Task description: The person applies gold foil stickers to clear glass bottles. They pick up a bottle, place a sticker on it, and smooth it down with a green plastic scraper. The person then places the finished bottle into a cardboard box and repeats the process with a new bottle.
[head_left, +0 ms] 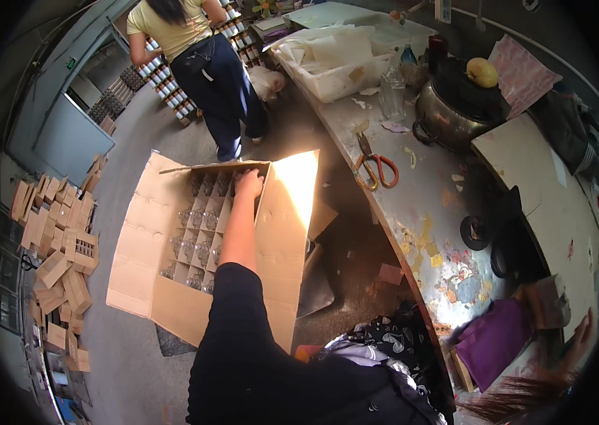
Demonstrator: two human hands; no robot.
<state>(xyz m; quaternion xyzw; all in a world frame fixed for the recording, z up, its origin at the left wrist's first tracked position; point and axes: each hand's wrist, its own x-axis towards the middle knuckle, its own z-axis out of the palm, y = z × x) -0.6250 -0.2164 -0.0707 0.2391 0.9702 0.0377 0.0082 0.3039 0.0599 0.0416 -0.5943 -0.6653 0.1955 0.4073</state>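
My left hand (248, 183) reaches down into an open cardboard box (281, 241) on the floor, at the far row of its card dividers. The fingers curl over a cell by the far wall, and what they hold is hidden. Several clear glass bottles (196, 249) stand in the cells nearer me. At the right rim my right hand (581, 333) shows dimly and blurred, resting by a purple cloth (494, 341) on the worktable (420, 205).
Another person (204, 64) stands beyond the box, facing racks of small jars. Folded card dividers (58, 248) are piled on the floor at left. The worktable carries orange-handled scissors (377, 170), a metal pot (455, 113), a white tub (342, 71) and a glass bottle (392, 92).
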